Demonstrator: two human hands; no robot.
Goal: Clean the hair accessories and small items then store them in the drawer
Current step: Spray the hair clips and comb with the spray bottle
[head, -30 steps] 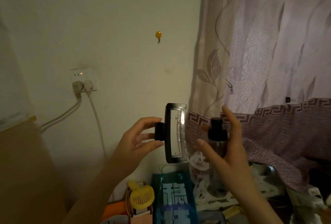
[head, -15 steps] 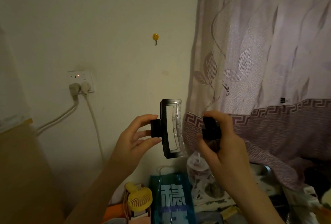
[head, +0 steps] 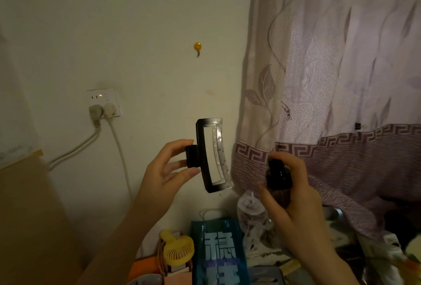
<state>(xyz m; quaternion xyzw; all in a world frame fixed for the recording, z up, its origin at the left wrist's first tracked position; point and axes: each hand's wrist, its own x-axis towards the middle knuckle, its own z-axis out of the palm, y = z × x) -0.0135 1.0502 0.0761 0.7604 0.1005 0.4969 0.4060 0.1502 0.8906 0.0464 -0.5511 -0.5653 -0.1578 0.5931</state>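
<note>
I look at a dim cream wall (head: 148, 34) with a mauve patterned curtain (head: 341, 79) hanging to its right. My landmark is the large black rectangular plastic hair claw clip (head: 210, 155), held upright in the air in front of the wall, just left of the curtain's edge. My left hand (head: 166, 171) is left of the clip, thumb and fingers (head: 182, 142) pinching its black hinge tab. Right of the clip, and apart from it, my right hand (head: 293, 196) is wrapped around a dark spray bottle with a black pump top (head: 279, 177), one finger curled over the top. Above the clip a small yellow smiley wall hook (head: 197, 46) sits on the wall. Up and left of the clip is a white wall socket (head: 103, 102) with two plugs in it. Below the clip stand a yellow handheld fan (head: 177, 250) and a blue glossy packet with white characters (head: 218, 253).
</note>
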